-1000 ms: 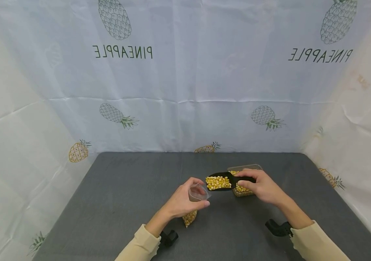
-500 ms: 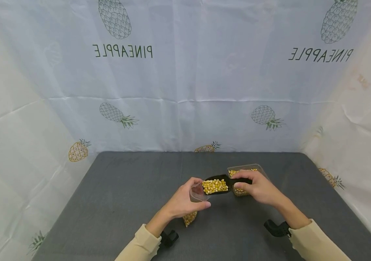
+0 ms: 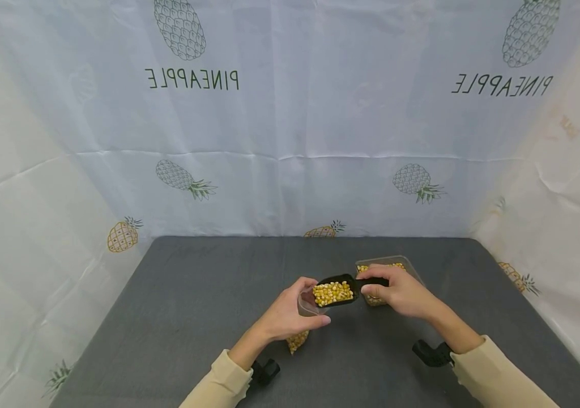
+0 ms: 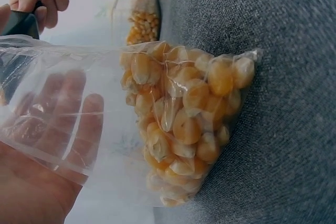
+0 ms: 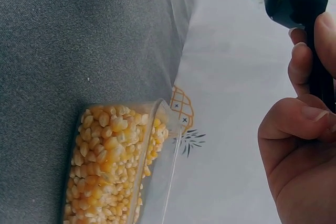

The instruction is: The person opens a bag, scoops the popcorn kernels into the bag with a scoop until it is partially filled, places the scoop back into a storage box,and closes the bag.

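A clear plastic bag (image 3: 306, 307) is held by its mouth in my left hand (image 3: 286, 313), thumb and fingers around it. Yellow corn kernels (image 4: 181, 121) fill the bag's pointed lower part, which reaches down to the tabletop in the left wrist view. My right hand (image 3: 401, 292) grips the handle of a black scoop (image 3: 355, 286), heaped with kernels. The scoop's front end is at the bag's mouth, its load still level. In the right wrist view, the scoop's dark underside shows, with fingers and thumb curled round the handle.
Behind my right hand stands a clear plastic box (image 5: 107, 163) of corn kernels. All of it rests on a dark grey table (image 3: 208, 306). A white pineapple-print cloth (image 3: 290, 113) hangs around the back and sides. Black straps (image 3: 433, 354) sit at both wrists.
My right hand has moved left and slightly nearer, bringing the loaded scoop from beside the bag into its mouth. My left hand and the bag have barely moved.
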Motion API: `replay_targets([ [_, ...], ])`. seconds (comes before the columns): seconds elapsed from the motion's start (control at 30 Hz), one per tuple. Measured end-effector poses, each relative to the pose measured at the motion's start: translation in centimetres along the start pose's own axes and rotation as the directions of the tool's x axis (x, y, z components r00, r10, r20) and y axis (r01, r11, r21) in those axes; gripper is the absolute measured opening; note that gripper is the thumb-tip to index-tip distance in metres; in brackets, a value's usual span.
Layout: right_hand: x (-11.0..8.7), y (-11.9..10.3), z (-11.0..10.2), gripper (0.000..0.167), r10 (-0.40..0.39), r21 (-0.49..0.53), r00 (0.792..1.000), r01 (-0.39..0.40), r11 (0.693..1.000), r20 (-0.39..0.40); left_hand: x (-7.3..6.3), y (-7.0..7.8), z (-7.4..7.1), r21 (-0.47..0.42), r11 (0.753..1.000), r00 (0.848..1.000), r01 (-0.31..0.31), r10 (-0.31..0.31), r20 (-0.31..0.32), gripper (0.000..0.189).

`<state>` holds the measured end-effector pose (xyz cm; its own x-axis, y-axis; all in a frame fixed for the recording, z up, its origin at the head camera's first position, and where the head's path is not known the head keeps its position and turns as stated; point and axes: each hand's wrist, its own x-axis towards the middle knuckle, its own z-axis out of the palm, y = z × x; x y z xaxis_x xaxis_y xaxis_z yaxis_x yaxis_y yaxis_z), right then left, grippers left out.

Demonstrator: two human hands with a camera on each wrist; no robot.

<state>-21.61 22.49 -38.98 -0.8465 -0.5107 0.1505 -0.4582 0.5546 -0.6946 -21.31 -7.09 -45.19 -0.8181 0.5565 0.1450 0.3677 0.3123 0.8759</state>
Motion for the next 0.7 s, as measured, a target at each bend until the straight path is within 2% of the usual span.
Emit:
replay_targets([
  [0.3,0.48,-0.49,-0.33,0.027,-0.020,-0.047,0.999,0.021,0.999,0.027,0.22,-0.02,0.00,0.026,1.000,1.000,0.009,-0.010,0.011,0.071],
  [0.7,0.85,-0.71,-0.33,0.026,-0.017,-0.050,0.997,0.021,0.999,0.070,0.27,-0.06,0.03,-0.005,1.000,1.000,0.003,-0.003,0.030,0.068],
])
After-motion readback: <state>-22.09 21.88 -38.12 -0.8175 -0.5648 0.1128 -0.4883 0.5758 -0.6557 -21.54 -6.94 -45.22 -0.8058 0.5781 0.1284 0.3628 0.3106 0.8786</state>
